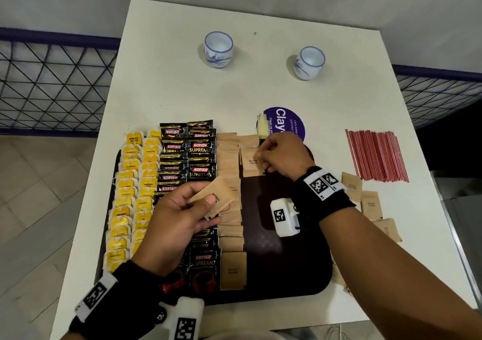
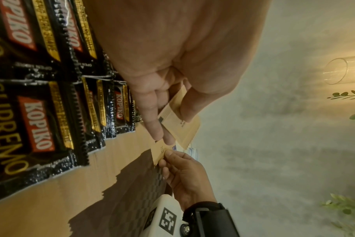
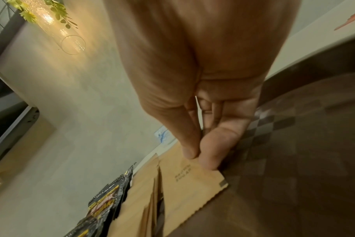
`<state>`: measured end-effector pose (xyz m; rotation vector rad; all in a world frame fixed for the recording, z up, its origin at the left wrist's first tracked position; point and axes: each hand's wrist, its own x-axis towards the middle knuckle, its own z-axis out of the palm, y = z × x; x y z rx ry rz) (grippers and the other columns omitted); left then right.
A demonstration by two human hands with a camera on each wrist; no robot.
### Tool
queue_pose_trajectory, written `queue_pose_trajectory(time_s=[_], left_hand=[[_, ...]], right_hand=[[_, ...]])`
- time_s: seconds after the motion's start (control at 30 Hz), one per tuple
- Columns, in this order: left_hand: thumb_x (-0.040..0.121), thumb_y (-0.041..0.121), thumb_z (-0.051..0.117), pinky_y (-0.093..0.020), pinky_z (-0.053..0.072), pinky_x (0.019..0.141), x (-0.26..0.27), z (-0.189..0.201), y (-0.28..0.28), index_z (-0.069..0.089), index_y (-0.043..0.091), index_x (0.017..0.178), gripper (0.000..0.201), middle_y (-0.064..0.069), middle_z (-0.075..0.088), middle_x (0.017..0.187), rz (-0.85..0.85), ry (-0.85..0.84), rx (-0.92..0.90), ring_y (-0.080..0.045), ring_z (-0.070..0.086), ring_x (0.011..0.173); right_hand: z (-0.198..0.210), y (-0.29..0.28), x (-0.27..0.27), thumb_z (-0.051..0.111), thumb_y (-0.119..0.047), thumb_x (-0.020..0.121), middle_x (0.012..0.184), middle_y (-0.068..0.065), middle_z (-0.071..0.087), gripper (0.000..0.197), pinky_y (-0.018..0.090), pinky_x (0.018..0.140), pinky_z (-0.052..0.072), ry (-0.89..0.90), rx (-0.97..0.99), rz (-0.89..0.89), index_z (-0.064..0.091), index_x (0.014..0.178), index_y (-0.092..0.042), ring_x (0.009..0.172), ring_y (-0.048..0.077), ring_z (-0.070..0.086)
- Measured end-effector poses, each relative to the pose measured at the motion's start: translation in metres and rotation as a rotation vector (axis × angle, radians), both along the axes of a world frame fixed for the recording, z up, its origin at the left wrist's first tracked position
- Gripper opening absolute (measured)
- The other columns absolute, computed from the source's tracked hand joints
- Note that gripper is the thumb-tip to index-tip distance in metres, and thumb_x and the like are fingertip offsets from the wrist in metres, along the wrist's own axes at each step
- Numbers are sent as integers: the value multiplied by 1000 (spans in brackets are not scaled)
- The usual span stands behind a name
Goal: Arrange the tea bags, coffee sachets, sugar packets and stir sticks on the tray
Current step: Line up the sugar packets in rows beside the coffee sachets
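Near edge of tray: left hand raised over coffee sachets, thumb and fingers pinching a held packet. Mid-tray: tea bags along left edge, sugar column at centre. Far edge: right hand, fingertips pinching a second packet flat on tray. Off tray, right side of table: spare packets, stir sticks. Far end: two cups.
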<state>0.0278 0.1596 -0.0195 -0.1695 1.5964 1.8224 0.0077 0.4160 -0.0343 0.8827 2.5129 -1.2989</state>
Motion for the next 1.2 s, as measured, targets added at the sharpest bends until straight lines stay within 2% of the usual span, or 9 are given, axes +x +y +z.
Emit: queue_pose_trajectory(time_s=[0.07,0.17,0.3,0.53,0.73,0.87,1.2], left_hand=[[97,1,58,-38,64,78,0,0,1,70,13,113,24,-11,77,106,1,1,-11,-30,76,97],[97,1,58,-40,63,79,0,-2,3,70,13,113,24,-12,76,108,6,-1,-22,-30,76,98],[97,0,58,-38,64,78,-1,-2,5,70,12,111,22,-15,75,108,10,-4,-23,-31,76,98],[97,0,58,-39,64,79,-1,-1,8,70,10,111,21,-15,76,106,11,-10,-14,-31,76,96],[96,-1,59,-40,64,79,-2,-1,11,70,12,110,22,-16,75,108,27,-17,-22,-32,76,97],[96,0,58,-40,64,80,-3,0,13,70,11,112,22,-15,76,107,17,-24,-19,-32,76,96],[96,0,58,-41,64,81,-5,-1,16,69,11,114,23,-16,75,109,12,-23,-23,-31,76,96]], right_hand=[[-1,-1,-1,63,-3,86,68,6,74,7,36,58,61,16,-1,-10,67,82,-7,64,29,72],[-3,-3,-3,63,-2,86,65,7,72,5,35,56,60,41,4,-36,66,83,-4,56,23,68],[-6,-5,-3,65,-2,84,59,1,70,7,35,53,60,69,13,-67,66,79,-7,55,22,70],[-10,-9,-1,65,-3,83,63,7,70,7,27,48,56,100,16,-127,67,78,-7,46,11,64],[-14,-13,-1,63,-4,83,66,8,72,8,42,58,63,107,-7,-168,66,78,-9,55,23,71],[-13,-16,0,63,-2,84,70,9,72,8,41,59,63,117,-35,-189,64,79,-9,54,21,70],[-17,-15,-1,65,-3,83,68,9,72,7,44,61,63,141,-52,-213,64,81,-9,55,21,71]])
